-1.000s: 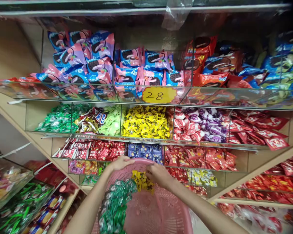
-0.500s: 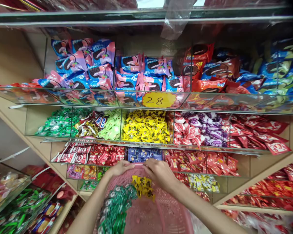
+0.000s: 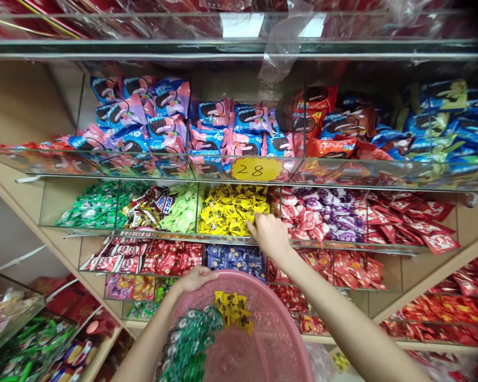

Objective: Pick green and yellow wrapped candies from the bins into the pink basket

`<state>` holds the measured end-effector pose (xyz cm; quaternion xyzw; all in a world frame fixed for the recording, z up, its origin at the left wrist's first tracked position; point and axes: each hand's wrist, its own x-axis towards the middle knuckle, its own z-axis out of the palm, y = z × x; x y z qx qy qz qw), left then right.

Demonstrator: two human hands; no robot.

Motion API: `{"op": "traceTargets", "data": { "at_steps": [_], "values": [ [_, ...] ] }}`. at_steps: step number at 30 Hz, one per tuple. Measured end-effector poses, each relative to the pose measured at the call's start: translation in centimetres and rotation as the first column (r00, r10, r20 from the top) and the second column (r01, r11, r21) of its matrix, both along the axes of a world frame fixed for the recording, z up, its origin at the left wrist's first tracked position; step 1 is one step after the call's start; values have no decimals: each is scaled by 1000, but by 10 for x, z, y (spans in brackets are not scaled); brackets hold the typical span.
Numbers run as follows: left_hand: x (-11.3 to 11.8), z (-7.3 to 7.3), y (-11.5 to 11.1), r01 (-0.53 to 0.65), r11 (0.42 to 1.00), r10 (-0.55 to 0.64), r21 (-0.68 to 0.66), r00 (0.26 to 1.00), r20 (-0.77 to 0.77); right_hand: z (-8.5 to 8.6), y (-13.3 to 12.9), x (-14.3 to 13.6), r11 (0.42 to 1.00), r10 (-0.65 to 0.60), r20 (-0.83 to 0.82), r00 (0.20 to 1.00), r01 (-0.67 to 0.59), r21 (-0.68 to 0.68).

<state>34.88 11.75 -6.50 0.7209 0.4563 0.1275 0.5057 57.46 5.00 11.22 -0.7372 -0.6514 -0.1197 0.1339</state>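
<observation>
My left hand [image 3: 197, 278] is closed on the left part of the rim of a pink plastic basket [image 3: 292, 323]. Inside the basket lie green-wrapped candies [image 3: 191, 339] on the left and a small cluster of yellow-wrapped candies [image 3: 234, 310] near the far wall. My right hand [image 3: 270, 233] is at the front right of a shelf compartment heaped with yellow-wrapped candies [image 3: 233, 207]. Its fingers are curled, with the thumb towards the yellow candies; the fingertips are hidden, so what they hold, if anything, does not show.
Clear dividers split the shelf into compartments: green candies [image 3: 97, 204] on the left, red-and-white candies [image 3: 302, 212] and purple candies [image 3: 344, 215] on the right. Above, a clear ledge with a yellow tag [image 3: 257, 168] fronts packaged cookies [image 3: 167, 127]. Blue packets [image 3: 236, 260] lie below.
My right hand has left the basket's rim and moved up to the yellow candies' compartment. My left hand still holds the rim. The view has shifted slightly.
</observation>
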Motion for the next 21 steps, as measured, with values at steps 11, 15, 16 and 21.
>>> {"op": "traceTargets", "data": {
  "at_steps": [11, 15, 16, 21],
  "values": [
    [0, -1, 1, 31, 999, -31, 25, 999, 8, -2, 2, 10, 994, -19, -126, 992, 32, 100],
    [2, 3, -2, 7, 1000, -7, 10, 1000, -7, 3, -7, 16, 965, 80, -204, 976, -24, 263],
    [2, 3, -3, -6, 1000, 6, 1, 1000, -18, 4, -10, 17, 955, 116, -220, 968, -47, 294],
    [2, 1, -3, -24, 1000, 24, -10, 1000, 15, -8, -25, 14, 878, 439, -249, 863, -353, 323]
  ]
}}
